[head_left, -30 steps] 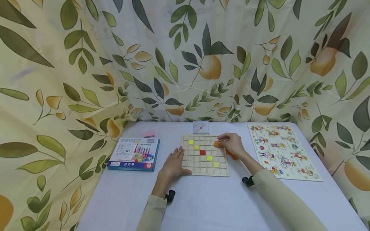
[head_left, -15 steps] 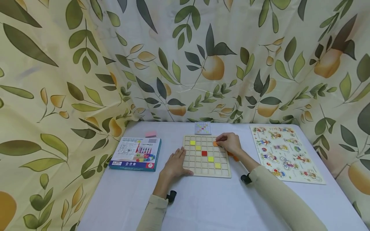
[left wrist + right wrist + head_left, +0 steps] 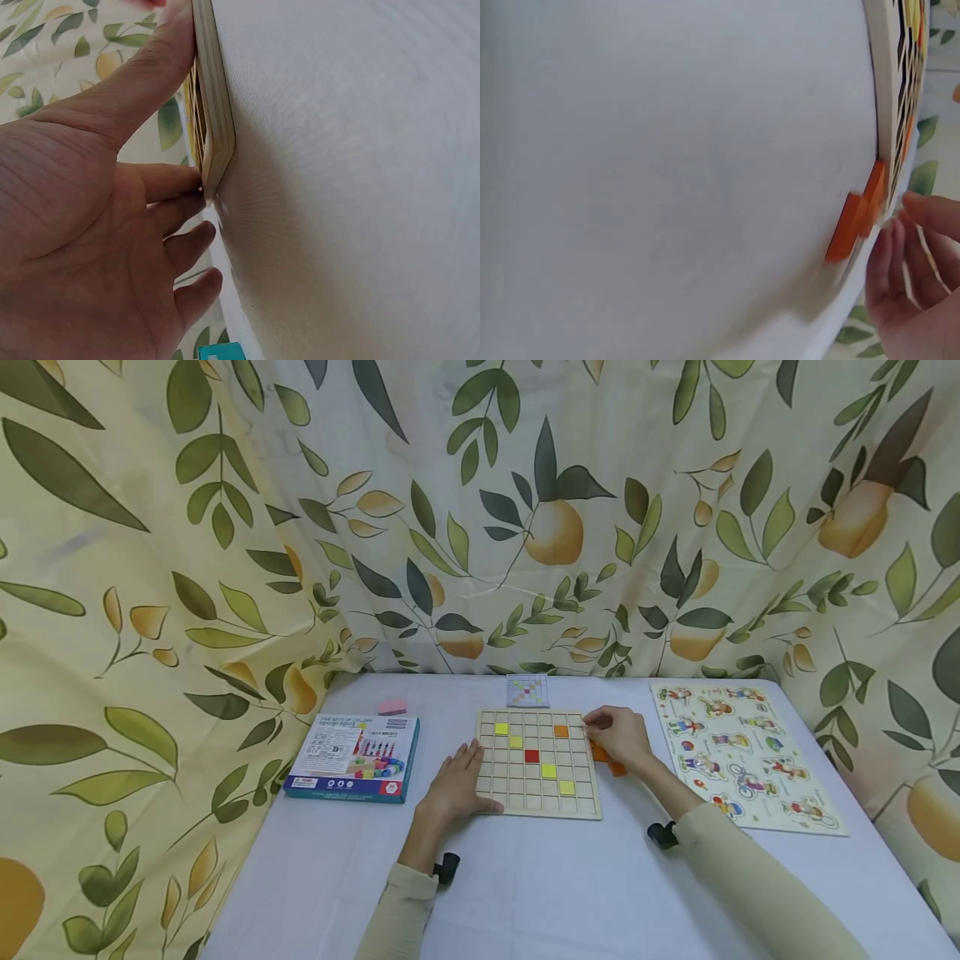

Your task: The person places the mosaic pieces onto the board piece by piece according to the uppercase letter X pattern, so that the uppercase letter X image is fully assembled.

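A square wooden grid board (image 3: 517, 795) lies on the table, carrying several yellow tiles (image 3: 549, 771), a red tile (image 3: 532, 756) and an orange tile (image 3: 561, 732). My left hand (image 3: 453, 785) rests against its left side, the thumb at the near-left corner and the fingers loosely bent along the edge. By the board's upper right edge is my right hand (image 3: 621, 735), fingertips close to the thumb with no tile visible between them. Below it lie loose orange tiles (image 3: 617, 769), partly hidden by the hand; the right wrist view shows orange tiles (image 3: 846, 229) beside the board's edge.
Behind the board lies a small card (image 3: 528, 691) with a coloured grid pattern. A boxed set (image 3: 348, 760) is at the left, a pink block (image 3: 392, 707) behind it. To the right lies a picture board (image 3: 750, 760). A leaf-patterned curtain (image 3: 555, 602) hangs behind the table.
My right hand has let go of the orange tile, which now lies in a cell in the upper right of the board, and has moved right toward the loose tiles. The left hand stays put.
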Demonstrator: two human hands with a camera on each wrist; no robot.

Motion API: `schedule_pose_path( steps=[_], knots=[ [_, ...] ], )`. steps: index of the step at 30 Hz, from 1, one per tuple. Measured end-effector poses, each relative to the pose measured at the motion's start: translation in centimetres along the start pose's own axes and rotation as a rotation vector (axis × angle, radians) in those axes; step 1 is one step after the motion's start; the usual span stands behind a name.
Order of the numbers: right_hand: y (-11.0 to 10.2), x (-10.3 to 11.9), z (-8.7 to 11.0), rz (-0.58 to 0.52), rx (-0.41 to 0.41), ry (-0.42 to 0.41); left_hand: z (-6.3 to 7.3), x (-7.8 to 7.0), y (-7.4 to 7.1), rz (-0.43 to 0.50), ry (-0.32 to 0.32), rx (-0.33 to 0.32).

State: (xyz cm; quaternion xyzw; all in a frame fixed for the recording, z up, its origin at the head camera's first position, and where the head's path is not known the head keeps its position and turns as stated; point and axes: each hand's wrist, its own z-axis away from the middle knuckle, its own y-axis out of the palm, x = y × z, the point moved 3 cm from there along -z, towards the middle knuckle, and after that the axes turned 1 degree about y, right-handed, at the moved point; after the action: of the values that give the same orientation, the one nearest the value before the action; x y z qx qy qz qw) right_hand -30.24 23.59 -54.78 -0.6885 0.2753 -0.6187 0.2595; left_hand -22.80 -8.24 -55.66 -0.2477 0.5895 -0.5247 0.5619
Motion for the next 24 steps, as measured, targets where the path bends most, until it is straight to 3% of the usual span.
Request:
schedule_pose_path(
  steps=[6,12,15,24],
  knots=[
    [-0.7,-0.9,1.1,0.047,0.070,0.072,0.3,-0.3,-0.3,0.003,-0.004,0.001],
    [-0.7,-0.9,1.4,0.069,0.081,0.036,0.2,-0.1,-0.2,0.020,-0.003,-0.004],
    [-0.7,-0.9,1.4,0.050,0.080,0.022,0.2,0.0,-0.2,0.022,-0.006,-0.007],
    [-1.5,-1.7,1.7,-0.043,0.076,0.100,0.3,-0.2,-0.2,0.011,0.001,-0.005]
  ],
)
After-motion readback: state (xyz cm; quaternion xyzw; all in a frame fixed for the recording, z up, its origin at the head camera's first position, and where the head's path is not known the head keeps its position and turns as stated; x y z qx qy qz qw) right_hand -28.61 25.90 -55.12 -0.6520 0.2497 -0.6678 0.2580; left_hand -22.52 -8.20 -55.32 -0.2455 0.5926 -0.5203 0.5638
